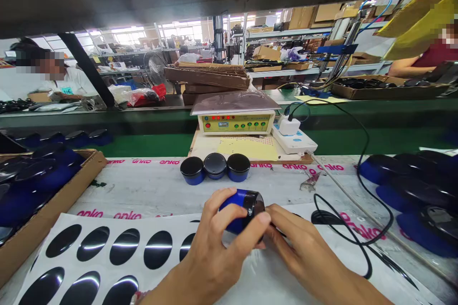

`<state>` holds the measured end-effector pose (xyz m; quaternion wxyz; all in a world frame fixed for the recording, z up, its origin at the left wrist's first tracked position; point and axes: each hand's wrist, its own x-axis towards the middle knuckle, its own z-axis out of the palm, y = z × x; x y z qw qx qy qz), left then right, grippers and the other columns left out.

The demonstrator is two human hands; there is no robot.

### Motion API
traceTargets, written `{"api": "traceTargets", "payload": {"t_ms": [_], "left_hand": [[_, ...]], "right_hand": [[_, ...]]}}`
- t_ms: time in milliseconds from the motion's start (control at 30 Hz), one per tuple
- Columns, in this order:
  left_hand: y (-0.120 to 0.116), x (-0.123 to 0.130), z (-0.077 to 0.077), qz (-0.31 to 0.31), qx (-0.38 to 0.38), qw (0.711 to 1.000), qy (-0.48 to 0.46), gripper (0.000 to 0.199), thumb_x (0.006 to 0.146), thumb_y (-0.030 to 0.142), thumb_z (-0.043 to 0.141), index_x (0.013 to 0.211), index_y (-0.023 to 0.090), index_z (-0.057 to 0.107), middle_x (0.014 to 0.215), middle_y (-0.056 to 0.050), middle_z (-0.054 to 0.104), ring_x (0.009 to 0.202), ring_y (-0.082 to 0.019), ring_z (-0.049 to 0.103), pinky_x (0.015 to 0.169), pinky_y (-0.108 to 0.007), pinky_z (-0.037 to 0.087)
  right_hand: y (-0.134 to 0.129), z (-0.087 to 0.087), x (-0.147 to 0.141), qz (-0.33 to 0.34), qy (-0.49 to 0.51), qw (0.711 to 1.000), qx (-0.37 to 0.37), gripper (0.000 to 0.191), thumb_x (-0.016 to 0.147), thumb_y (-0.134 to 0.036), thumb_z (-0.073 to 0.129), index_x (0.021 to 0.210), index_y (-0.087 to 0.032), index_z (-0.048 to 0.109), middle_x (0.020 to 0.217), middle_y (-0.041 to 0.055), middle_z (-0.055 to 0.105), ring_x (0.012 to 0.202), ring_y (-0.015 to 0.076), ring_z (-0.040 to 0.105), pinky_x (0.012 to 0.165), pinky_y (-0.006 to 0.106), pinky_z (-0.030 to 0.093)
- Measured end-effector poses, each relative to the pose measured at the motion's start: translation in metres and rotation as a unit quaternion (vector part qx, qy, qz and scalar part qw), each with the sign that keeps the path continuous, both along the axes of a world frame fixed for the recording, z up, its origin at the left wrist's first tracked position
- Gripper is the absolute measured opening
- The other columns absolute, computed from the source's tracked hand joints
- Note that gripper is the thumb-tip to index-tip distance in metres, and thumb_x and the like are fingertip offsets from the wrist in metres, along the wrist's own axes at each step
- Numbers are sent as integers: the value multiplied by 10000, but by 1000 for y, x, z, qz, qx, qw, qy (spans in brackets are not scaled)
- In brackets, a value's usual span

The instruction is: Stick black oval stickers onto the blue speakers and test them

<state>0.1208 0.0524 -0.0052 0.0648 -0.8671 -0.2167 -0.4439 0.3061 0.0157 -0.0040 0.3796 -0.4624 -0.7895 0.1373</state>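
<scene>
Workbench under pale sheeting [129, 186], "anko" printed in pink. Left: cardboard box [71, 195] of blue-black canisters. Near left: white sheet [153, 274] with black discs [157, 249]. Centre: left hand [218, 243], back upward, fingers curled round a blue canister [253, 202], tipped sideways above the bench; lettering on its black band unreadable. Right hand [300, 240] angled in from near right, fingers bunched at the canister's black end; cannot tell what they pinch. Far right: more canisters [411, 193].

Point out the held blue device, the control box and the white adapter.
Blue device [251, 203], head view: on its black band.
Control box [233, 123], head view: on its front panel.
White adapter [289, 127], head view: middle of its body.
</scene>
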Motion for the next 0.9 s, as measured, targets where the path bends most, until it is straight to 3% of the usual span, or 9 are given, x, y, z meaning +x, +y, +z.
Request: {"api": "traceTargets", "payload": {"t_ms": [233,467,533,667,733,800,833,900], "left_hand": [[-1,-1,3,-24,19,999,25,411,781,-55,554,1135,153,580,1071,-65,321,1255,-333,362,1044,-539,428],[0,0,7,-11,-19,999,29,249,797,-5,550,982,156,592,1051,-64,336,1176,-293,412,1010,-483,461],[2,-3,8,-9,-70,997,20,282,834,64,567,1094,173,548,1083,-76,345,1192,-271,425,1008,-429,470],[12,-12,13,-31,-247,965,77,776,801,275,684,1428,201,232,1258,-141,394,1169,-244,507,966,-355,502],[21,-17,18,-24,-263,959,102,741,789,233,670,1413,240,270,1304,-125,432,1196,-253,507,998,-374,472],[30,-19,26,32,-234,969,67,611,797,174,620,1348,249,364,1297,-102,463,1221,-250,494,1027,-380,438],[34,-18,31,62,-222,972,45,572,806,174,610,1327,240,385,1296,-99,466,1224,-243,492,1032,-371,429],[40,-10,40,70,-220,972,53,546,828,235,616,1323,223,386,1309,-100,462,1238,-227,481,1047,-348,409]], "right_hand": [[2,-5,-1,-11,-21,997,74,172,919,-82,400,889,-213,508,746,19,580,627,143,584,541,235,479],[2,-7,-1,-13,-36,997,65,119,936,-129,435,878,-197,514,728,13,565,620,136,568,544,230,462],[2,-5,1,-6,-37,997,63,110,953,-156,431,893,-189,518,714,10,556,612,130,559,533,220,448],[3,5,11,25,-157,978,132,235,981,-173,365,842,-168,553,656,15,561,535,134,523,463,254,376],[0,14,16,1,-237,951,199,231,974,-153,372,885,-148,586,662,25,592,532,148,540,449,283,340],[-6,24,19,-48,-245,937,246,180,952,-126,418,1002,-115,590,677,29,614,547,153,561,458,295,332],[-11,29,19,-54,-227,939,251,173,944,-123,437,1035,-106,583,673,27,614,549,150,563,465,296,333],[-20,34,14,-2,-197,956,216,155,950,-148,441,982,-131,592,655,11,606,532,133,551,474,291,339]]}}
